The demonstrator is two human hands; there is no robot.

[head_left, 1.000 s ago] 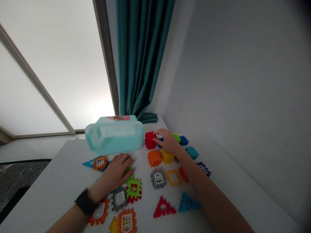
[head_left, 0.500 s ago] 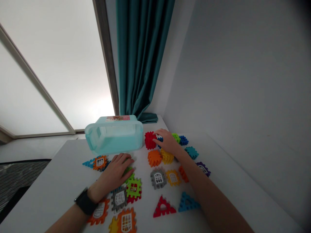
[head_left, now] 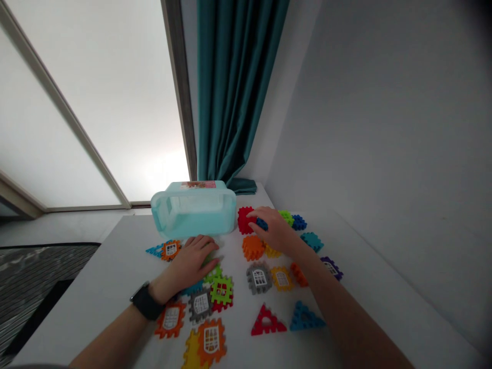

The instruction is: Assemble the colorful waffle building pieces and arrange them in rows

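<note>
My right hand (head_left: 274, 228) reaches over the far side of the table. Its thumb and fingers are apart, with the fingertips at the right edge of a stack of red notched building tiles (head_left: 245, 220). A blue piece (head_left: 262, 224) shows in the gap between thumb and fingers; whether the hand touches it I cannot tell. Below lie orange tiles (head_left: 253, 248) and yellow tiles (head_left: 272, 250), the latter partly covered by the hand. My left hand (head_left: 198, 259) rests with fingers stretched out beside green tiles (head_left: 221, 289), nothing visible in its grasp. A black watch is on the left wrist.
A translucent turquoise bin (head_left: 194, 210) lies on its side at the back. Window tiles in grey (head_left: 259, 278), yellow (head_left: 282, 278) and orange (head_left: 211, 341), plus red (head_left: 268, 322) and blue triangles (head_left: 306, 316), lie nearer. A wall (head_left: 384, 179) borders the table's right.
The whole view has shifted, so everything sits farther right in the picture. My right hand's fingers have shifted slightly, and more of the blue piece shows. The left hand stays beside the green tiles.
</note>
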